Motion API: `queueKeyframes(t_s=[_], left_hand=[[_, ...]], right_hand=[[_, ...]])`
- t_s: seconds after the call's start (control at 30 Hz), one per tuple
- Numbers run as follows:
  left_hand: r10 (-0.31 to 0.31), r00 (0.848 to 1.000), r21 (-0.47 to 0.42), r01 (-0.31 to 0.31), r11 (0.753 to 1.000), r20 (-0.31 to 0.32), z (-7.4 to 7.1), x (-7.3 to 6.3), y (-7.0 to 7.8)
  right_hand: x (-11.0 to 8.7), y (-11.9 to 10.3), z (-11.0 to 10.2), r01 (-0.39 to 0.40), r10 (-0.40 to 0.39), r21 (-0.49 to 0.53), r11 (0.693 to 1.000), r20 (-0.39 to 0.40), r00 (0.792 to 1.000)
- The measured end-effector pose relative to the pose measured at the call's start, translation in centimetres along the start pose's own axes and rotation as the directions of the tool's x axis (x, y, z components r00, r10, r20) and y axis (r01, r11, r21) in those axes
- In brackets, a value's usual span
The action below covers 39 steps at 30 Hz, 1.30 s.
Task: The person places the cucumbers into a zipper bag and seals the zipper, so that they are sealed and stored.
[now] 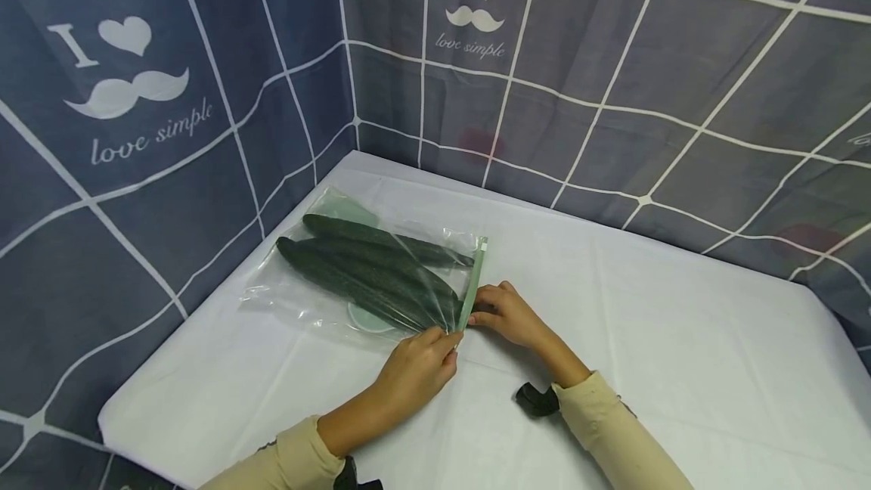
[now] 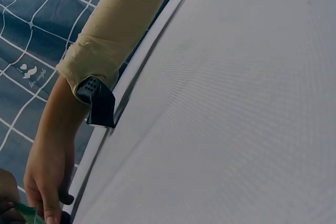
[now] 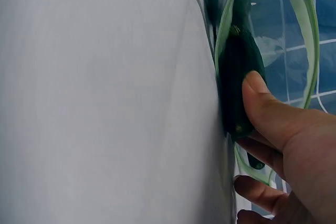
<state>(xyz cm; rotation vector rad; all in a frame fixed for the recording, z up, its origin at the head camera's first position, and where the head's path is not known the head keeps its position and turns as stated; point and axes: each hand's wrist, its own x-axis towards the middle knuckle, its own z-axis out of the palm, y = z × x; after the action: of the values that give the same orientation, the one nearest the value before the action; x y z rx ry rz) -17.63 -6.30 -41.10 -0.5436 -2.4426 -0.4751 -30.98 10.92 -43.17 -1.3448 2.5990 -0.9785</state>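
A clear zip bag (image 1: 474,278) with a green closure strip lies on the white table in the head view, several dark green cucumbers (image 1: 367,271) inside. Its mouth faces right. My left hand (image 1: 418,365) pinches the near end of the green strip. At the mouth is my right hand (image 1: 506,316), its fingertips partly hidden behind the strip. In the right wrist view, the bag's mouth gapes, and my right thumb lies on a cucumber's end (image 3: 239,98) with fingers beneath it. The left wrist view catches my right hand (image 2: 47,174) beside the green strip (image 2: 29,213).
The white-clothed table (image 1: 646,324) extends to the right of the bag. Blue-grey curtains (image 1: 578,59) with white grid lines hang along its left and far edges. A black wrist camera (image 1: 537,399) sits at my right cuff.
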Motion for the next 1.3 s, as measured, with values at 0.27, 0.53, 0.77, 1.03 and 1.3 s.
queueKeyframes(t_s=[0.27, 0.53, 0.77, 1.03, 1.3], left_hand=[[-0.015, 1.000, -0.037, 0.015, 0.999, -0.018, 0.1, 0.0, -0.2], [-0.017, 1.000, -0.065, 0.016, 0.998, -0.003, 0.2, -0.1, -0.1], [-0.011, 1.000, -0.073, 0.010, 0.997, -0.010, -0.1, 0.1, 0.0], [-0.001, 1.000, -0.065, 0.000, 0.998, -0.016, -0.1, 0.0, -0.2], [-0.025, 1.000, -0.064, 0.025, 0.998, 0.006, -0.2, 0.1, -0.3]], right_hand=[[0.6, -0.3, 0.6, -0.054, 0.054, -0.017, 0.998, -0.001, 0.999], [0.3, -1.1, 0.9, -0.128, 0.122, 0.080, 0.989, 0.069, 0.990], [1.2, -1.9, 1.7, -0.246, 0.240, 0.086, 0.965, 0.077, 0.968], [2.0, -2.7, 2.5, -0.293, 0.291, 0.054, 0.955, 0.052, 0.955], [2.2, -3.1, 2.8, -0.320, 0.319, 0.025, 0.947, 0.025, 0.947]])
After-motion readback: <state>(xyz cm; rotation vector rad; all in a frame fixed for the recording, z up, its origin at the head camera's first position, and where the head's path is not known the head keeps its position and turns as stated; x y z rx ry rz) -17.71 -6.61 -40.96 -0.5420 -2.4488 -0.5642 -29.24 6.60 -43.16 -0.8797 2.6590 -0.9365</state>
